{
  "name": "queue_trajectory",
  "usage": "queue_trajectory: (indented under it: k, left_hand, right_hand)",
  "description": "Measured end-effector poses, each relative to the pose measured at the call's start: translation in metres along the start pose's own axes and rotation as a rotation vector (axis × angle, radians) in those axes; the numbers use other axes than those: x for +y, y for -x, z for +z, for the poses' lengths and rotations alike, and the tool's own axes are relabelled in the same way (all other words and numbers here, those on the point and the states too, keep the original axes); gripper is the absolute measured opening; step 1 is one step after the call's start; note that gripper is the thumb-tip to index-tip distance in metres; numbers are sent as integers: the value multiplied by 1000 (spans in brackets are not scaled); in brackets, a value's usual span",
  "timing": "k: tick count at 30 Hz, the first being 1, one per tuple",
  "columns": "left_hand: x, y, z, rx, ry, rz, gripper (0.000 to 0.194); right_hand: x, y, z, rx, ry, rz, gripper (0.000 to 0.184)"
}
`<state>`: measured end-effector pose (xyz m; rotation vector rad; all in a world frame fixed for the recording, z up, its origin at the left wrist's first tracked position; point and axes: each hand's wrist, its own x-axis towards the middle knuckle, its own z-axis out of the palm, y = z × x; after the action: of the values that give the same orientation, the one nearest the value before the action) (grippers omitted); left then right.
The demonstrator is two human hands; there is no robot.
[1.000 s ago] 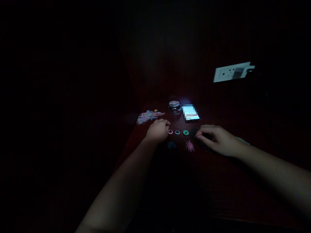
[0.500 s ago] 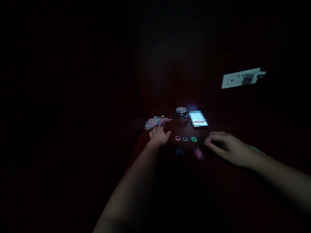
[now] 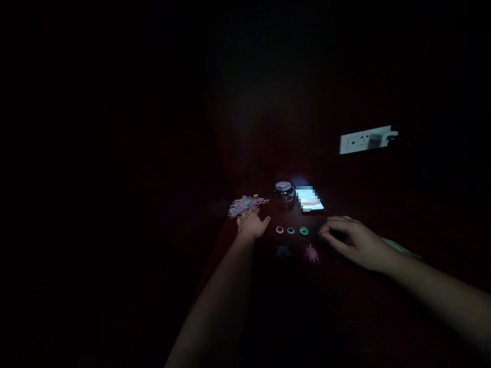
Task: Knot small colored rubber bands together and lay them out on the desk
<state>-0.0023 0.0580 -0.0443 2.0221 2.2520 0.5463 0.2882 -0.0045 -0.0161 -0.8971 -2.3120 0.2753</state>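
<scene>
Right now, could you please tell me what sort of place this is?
Probably a dim room indoors, perhaps at home: a wall socket, a lit phone and a pile of small coloured bands on a table suggest it. Most else is too dark.

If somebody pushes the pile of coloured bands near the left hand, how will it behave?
The pile of coloured bands would probably spread, since the pieces lie overlapping. They look thin, so likely light and floppy. Their ring shapes may snag one another.
</scene>
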Motion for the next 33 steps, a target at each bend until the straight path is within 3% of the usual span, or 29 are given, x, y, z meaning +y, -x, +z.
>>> queue_trajectory:
  k: [5, 9, 13, 15, 18, 21, 26, 33]
  left_hand:
    - [-3, 1, -3, 75, 169, 42, 50]
    - [3, 4, -10, 55, 246, 106, 25]
    - [26, 20, -18, 47, 308, 206, 11]
    - [43, 36, -22, 81, 386, 343, 6]
    - [68, 61, -26, 131, 440, 572, 7]
    - [83, 77, -28, 113, 447, 662, 13]
    - [85, 79, -29, 91, 469, 682, 16]
    - [83, 80, -28, 26, 509, 692, 23]
  right_hand:
    - [0, 0, 1, -7, 2, 7, 17]
    - [-4, -1, 2, 9, 1, 5, 14]
    - [-5, -1, 2, 11, -12, -10, 15]
    - [-5, -1, 2, 18, -9, 11, 15]
    - [-5, -1, 2, 43, 4, 76, 19]
    - [-8, -2, 1, 24, 3, 76, 23]
    - [-15, -2, 0, -27, -23, -7, 25]
    - [-12, 0, 1, -13, -38, 23, 20]
